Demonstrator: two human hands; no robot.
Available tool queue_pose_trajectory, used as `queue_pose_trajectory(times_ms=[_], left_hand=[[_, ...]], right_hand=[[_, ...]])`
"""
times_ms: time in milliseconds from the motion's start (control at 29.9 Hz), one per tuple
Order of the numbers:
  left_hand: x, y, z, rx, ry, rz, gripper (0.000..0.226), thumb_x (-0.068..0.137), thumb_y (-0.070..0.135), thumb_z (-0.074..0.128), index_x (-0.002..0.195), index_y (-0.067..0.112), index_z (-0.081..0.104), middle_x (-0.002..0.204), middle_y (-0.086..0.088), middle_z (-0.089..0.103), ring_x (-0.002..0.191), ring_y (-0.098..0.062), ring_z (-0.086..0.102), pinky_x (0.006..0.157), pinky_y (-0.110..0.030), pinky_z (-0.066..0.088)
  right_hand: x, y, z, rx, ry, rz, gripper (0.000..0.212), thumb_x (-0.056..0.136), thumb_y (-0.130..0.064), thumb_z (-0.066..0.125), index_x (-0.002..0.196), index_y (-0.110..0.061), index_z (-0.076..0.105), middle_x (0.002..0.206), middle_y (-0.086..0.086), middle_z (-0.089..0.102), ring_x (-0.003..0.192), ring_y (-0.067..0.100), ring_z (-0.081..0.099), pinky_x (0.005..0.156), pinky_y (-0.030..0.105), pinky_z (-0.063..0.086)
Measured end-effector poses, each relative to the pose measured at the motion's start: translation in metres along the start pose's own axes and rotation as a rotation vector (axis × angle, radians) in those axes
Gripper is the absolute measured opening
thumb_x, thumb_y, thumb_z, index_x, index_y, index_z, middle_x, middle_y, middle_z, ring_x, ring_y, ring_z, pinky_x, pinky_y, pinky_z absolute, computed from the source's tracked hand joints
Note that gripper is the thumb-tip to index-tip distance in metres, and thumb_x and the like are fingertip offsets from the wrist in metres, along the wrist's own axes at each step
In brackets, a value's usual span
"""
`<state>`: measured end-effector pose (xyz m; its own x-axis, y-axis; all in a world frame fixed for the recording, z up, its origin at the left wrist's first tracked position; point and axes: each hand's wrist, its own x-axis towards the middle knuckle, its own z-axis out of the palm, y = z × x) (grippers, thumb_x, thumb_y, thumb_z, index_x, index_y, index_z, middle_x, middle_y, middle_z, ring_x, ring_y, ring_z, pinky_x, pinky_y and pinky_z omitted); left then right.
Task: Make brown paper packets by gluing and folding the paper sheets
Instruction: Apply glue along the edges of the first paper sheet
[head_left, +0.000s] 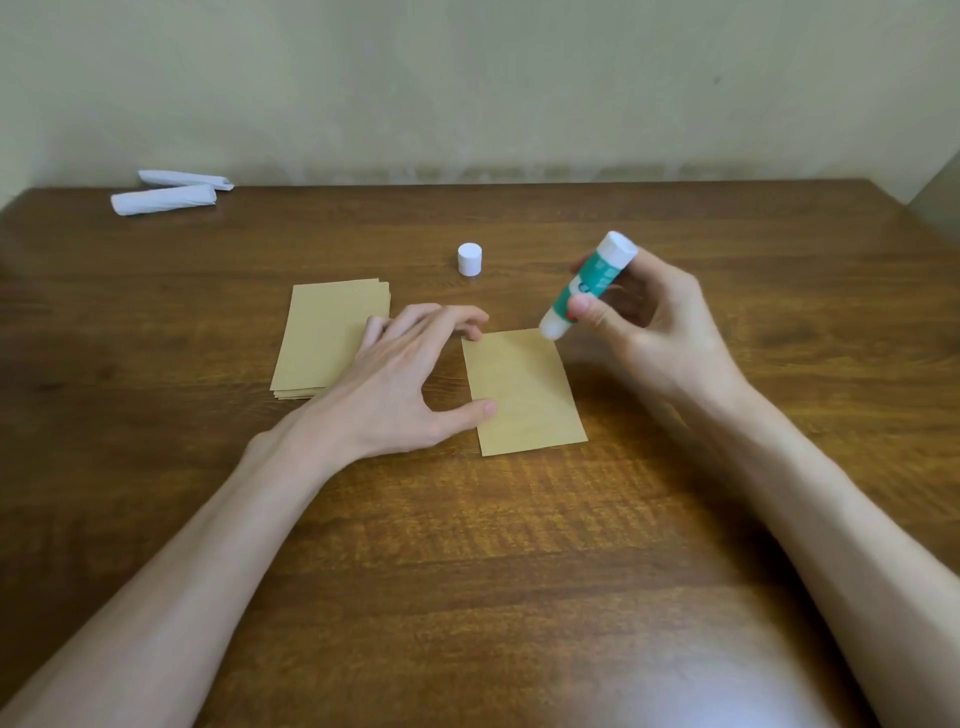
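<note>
My forearms are reaching in over the near part of the wooden table (519, 545).

- Far left, at the back: two white paper rolls (166, 193) are lying idle.
- The stack of brown sheets (322, 338) is sitting left of centre.
- My left hand (410, 374) is lying over the stack's right edge. The fingers are spread and fairly straight, with fingertips and thumb tip pressing the left edge of the single sheet (524, 395).
- That sheet is lying flat at mid-table, slightly skewed. It is plain tan and unfolded, and I can make out no glue sheen.
- The white cap (469, 259) is standing behind it, apart.
- The glue stick (587, 286) is tilting, bare end at the sheet's far right corner. I cannot tell if it is touching.
- My right hand (660, 332) is pinching the stick between thumb and fingers.

Judgement: the gluing is starting. I should pin the sheet firmly and draw one light, even stroke along the edge, staying off the wood.
</note>
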<state>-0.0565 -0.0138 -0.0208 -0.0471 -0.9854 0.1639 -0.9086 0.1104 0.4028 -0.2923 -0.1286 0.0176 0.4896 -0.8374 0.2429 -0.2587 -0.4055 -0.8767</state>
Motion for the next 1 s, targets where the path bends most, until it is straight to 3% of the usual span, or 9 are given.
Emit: queue_pose_trajectory(times_ms=[134,301,434,635,768,1002], left_hand=[[0.001,-0.002,-0.002,0.009,0.013,-0.004,0.079,0.089,0.064,0.065,0.153,0.039,0.028,0.141,0.026,0.048,0.144,0.002,0.025,0.112,-0.036,0.024],[0.001,-0.004,0.0,0.01,0.017,-0.005,0.082,0.089,0.064,0.066,0.156,0.038,0.026,0.142,0.025,0.048,0.144,0.001,0.025,0.109,-0.033,0.022],[0.001,-0.005,0.001,0.002,0.014,-0.011,0.081,0.089,0.063,0.066,0.155,0.039,0.026,0.141,0.026,0.047,0.143,0.004,0.025,0.109,-0.033,0.024],[0.0,-0.005,0.0,0.017,-0.008,-0.02,0.078,0.09,0.066,0.063,0.154,0.039,0.027,0.143,0.026,0.045,0.144,0.002,0.023,0.111,-0.034,0.023],[0.001,-0.005,0.0,0.018,-0.015,-0.017,0.077,0.09,0.067,0.062,0.153,0.04,0.027,0.145,0.024,0.045,0.145,0.0,0.024,0.112,-0.036,0.022],[0.001,-0.005,0.001,0.015,-0.011,-0.013,0.077,0.089,0.068,0.062,0.153,0.041,0.028,0.143,0.025,0.045,0.144,0.0,0.026,0.111,-0.034,0.022]], right_hand=[[0.001,0.004,0.02,-0.072,-0.079,-0.119,0.04,0.094,-0.016,0.08,0.131,-0.01,0.064,0.12,-0.007,0.071,0.108,0.004,0.071,0.093,0.018,0.056],[0.005,0.013,0.033,-0.172,-0.122,-0.195,0.027,0.095,-0.018,0.079,0.119,-0.013,0.067,0.112,-0.009,0.074,0.109,0.007,0.072,0.098,0.033,0.058],[0.007,0.014,0.034,-0.246,-0.192,-0.229,0.022,0.1,-0.017,0.073,0.12,-0.016,0.066,0.115,-0.01,0.074,0.115,0.006,0.069,0.103,0.033,0.056],[0.007,0.01,0.031,-0.331,-0.122,-0.297,0.023,0.099,-0.033,0.076,0.109,-0.016,0.065,0.101,-0.008,0.074,0.096,0.007,0.073,0.089,0.022,0.059],[0.004,0.011,0.028,-0.359,-0.125,-0.295,0.021,0.1,-0.031,0.073,0.109,-0.013,0.065,0.102,-0.006,0.075,0.097,0.007,0.073,0.088,0.026,0.059],[0.001,0.012,0.015,-0.423,-0.111,-0.236,0.023,0.099,-0.033,0.073,0.112,-0.016,0.064,0.106,-0.01,0.074,0.098,0.004,0.071,0.085,0.016,0.054]])
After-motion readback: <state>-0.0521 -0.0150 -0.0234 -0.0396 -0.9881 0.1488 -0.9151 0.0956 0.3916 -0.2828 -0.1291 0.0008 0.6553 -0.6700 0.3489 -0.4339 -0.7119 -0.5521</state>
